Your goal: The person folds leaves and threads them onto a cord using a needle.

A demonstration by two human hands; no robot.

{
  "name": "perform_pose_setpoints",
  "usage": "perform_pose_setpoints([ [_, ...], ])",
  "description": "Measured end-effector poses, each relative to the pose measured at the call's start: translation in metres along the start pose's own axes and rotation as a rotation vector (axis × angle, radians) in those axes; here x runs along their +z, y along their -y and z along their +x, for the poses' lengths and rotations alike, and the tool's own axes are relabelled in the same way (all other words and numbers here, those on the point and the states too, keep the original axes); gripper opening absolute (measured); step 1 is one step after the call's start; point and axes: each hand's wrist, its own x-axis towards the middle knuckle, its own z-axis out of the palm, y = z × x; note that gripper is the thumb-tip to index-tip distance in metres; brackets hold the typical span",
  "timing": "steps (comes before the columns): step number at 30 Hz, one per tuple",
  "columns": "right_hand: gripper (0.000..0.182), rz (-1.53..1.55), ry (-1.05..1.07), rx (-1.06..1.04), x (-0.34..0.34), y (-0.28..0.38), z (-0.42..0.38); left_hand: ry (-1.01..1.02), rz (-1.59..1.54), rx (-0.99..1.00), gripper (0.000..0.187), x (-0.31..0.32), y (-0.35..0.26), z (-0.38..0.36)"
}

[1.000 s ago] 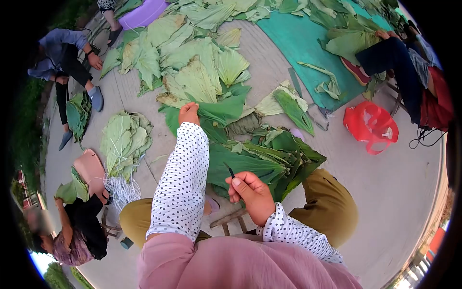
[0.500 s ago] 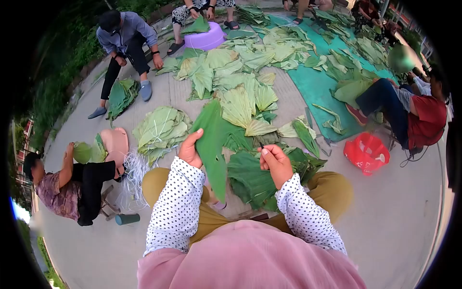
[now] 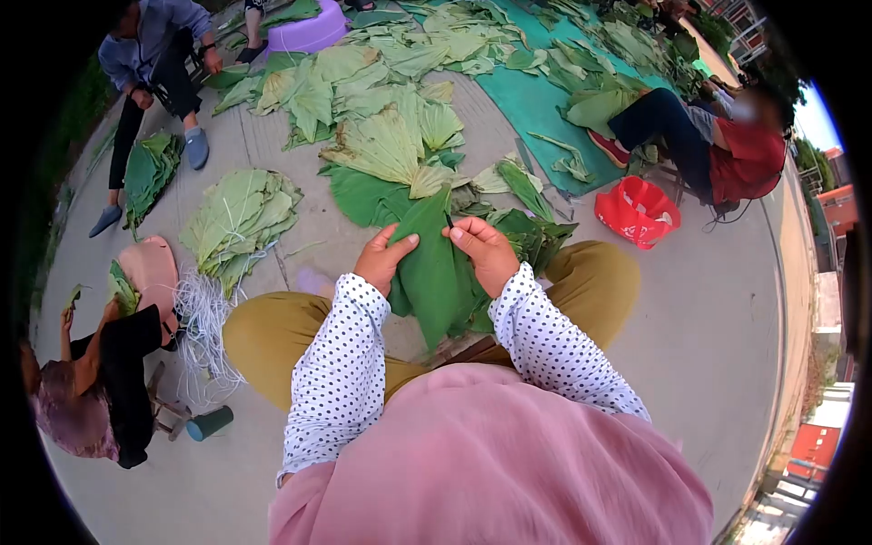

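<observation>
My left hand (image 3: 381,258) is closed on the left edge of a folded green lotus leaf (image 3: 427,277), which hangs point down in front of my lap. At the leaf's right edge is my right hand (image 3: 487,255), its thumb and fingers pinching a thin dark tool (image 3: 448,220) whose dark tip sticks up; its kind is too small to make out. Behind and below the held leaf lie more dark green leaves (image 3: 536,238), partly hidden by my hands. Paler, yellowish leaves (image 3: 377,150) spread over the ground just beyond.
A tied leaf bundle (image 3: 241,218) and white strings (image 3: 204,327) lie to my left, near a pink basin (image 3: 150,272). At right stands a red bag (image 3: 636,213), by a green mat (image 3: 545,118). A purple tub (image 3: 309,29) is farther off. Several people sit around.
My hands have come together, and the right hand with the dark tool is now at the leaf's edge. The view has turned, shifting the surroundings left and up.
</observation>
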Motion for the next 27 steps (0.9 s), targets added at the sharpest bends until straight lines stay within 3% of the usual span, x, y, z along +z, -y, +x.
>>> perform_pose_setpoints([
  [1, 0.011, -0.074, -0.019, -0.001, -0.001, 0.0, 0.001, -0.027, 0.204, 0.044, 0.037, -0.004, -0.002, 0.002],
  [2, 0.011, -0.148, -0.034, -0.005, -0.002, 0.001, 0.001, -0.032, 0.184, 0.041, 0.037, -0.009, -0.004, 0.0],
  [4, 0.011, -0.218, -0.026, 0.008, -0.001, 0.002, 0.003, -0.038, 0.66, 0.167, 0.039, -0.015, -0.012, -0.008],
  [8, 0.011, -0.277, 0.065, 0.041, 0.001, -0.009, 0.006, 0.094, 0.466, 0.211, 0.041, -0.024, -0.003, -0.007],
  [13, 0.011, -0.377, 0.118, 0.05, 0.007, -0.021, 0.007, 0.041, 0.475, 0.22, 0.027, -0.021, -0.006, -0.014],
  [15, 0.012, -0.256, 0.069, 0.01, 0.012, -0.014, 0.004, -0.059, 0.406, 0.168, 0.022, -0.018, -0.011, -0.018],
  [19, 0.011, -0.267, 0.128, -0.005, 0.014, -0.006, 0.001, -0.048, 0.408, 0.215, 0.023, -0.028, 0.003, -0.007],
  [21, 0.013, -0.203, 0.219, -0.015, 0.016, -0.005, -0.002, -0.16, 0.747, 0.511, 0.025, -0.031, 0.008, -0.004],
  [25, 0.014, -0.237, 0.282, -0.011, 0.011, -0.007, -0.004, -0.175, 0.951, 0.507, 0.025, -0.027, -0.003, -0.014],
  [27, 0.013, -0.127, 0.195, 0.11, 0.013, -0.007, -0.008, -0.153, 1.018, 0.487, 0.022, -0.023, -0.009, -0.019],
])
